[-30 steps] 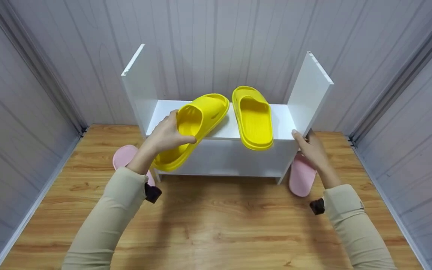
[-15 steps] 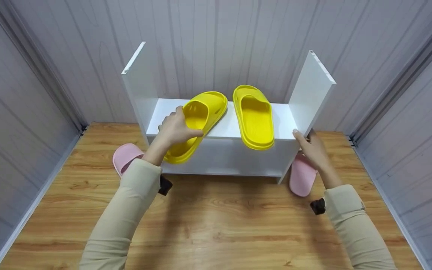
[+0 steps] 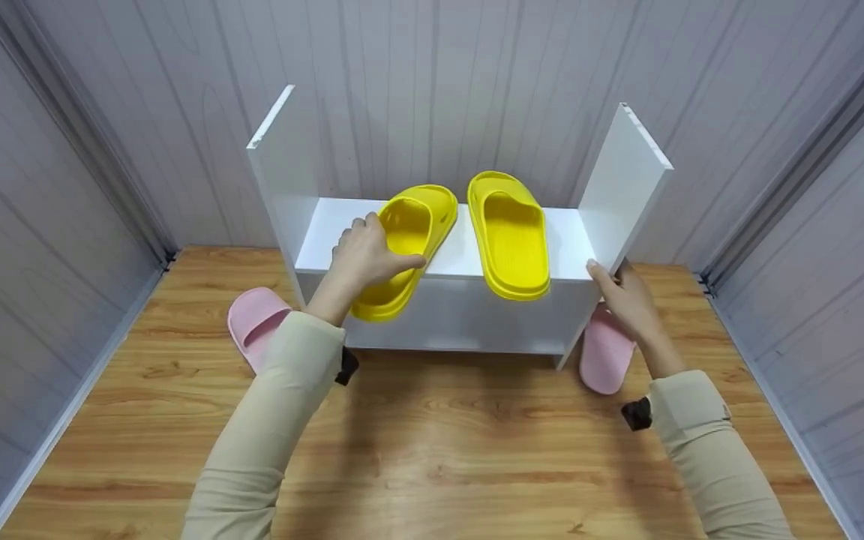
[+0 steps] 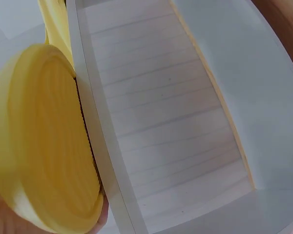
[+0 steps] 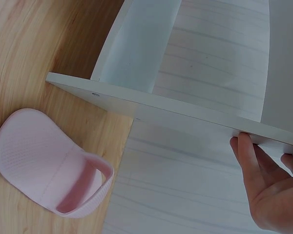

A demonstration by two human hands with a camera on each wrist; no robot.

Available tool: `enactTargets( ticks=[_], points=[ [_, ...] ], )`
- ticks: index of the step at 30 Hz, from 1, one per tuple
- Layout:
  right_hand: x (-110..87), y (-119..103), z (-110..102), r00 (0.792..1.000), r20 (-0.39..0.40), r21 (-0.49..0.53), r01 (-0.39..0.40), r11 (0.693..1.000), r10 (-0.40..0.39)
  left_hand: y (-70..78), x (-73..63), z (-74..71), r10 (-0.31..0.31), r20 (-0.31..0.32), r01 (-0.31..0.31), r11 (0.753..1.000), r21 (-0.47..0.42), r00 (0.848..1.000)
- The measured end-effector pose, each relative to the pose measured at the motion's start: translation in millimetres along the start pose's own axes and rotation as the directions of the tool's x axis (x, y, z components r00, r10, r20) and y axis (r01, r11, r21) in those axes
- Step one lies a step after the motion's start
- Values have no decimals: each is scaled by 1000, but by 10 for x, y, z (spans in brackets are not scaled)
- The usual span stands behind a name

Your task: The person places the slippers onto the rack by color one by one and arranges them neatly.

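Observation:
My left hand (image 3: 364, 255) grips a yellow slipper (image 3: 436, 214) by its side, thumb across the footbed. The slipper lies slantwise on the upper board of a white shelf (image 3: 571, 240), toe toward the wall. In the left wrist view, the slipper's heel (image 4: 58, 141) juts past the board's front edge. A second yellow slipper (image 3: 513, 244) rests to its right, heel also overhanging. At the shelf's right side, my right hand (image 3: 627, 300) holds the side panel (image 5: 195, 114), fingers against its outer face and thumb on the near side.
Pink slippers lie on the wooden floor (image 3: 432, 450) at both sides of the shelf: one at the left (image 3: 256, 319), partly behind my sleeve, one at the right (image 3: 606, 356). Grey panelled walls (image 3: 417, 90) stand behind and on both sides. The shelf's two side panels rise above the board.
My left hand has moved right and slightly forward, bringing the left yellow slipper further onto the board and nearer the other. The right hand stays on the panel.

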State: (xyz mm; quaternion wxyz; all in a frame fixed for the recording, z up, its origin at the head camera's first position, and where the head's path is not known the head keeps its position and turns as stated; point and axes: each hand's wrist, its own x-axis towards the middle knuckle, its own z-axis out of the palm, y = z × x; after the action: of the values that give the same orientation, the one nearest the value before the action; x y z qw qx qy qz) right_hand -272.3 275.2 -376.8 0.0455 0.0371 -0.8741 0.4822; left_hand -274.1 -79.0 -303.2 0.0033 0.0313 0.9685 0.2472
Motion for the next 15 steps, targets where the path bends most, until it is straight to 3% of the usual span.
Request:
enactTargets(
  ticks=[6, 15],
  points=[
    [3, -2, -6, 1000, -2, -1, -15, 1000, 15, 88, 49, 53, -22, -38, 23, 999, 47, 999],
    [3, -1, -19, 1000, 7, 15, -17, 1000, 17, 259, 138, 132, -91, -83, 92, 996, 16, 992]
  ],
)
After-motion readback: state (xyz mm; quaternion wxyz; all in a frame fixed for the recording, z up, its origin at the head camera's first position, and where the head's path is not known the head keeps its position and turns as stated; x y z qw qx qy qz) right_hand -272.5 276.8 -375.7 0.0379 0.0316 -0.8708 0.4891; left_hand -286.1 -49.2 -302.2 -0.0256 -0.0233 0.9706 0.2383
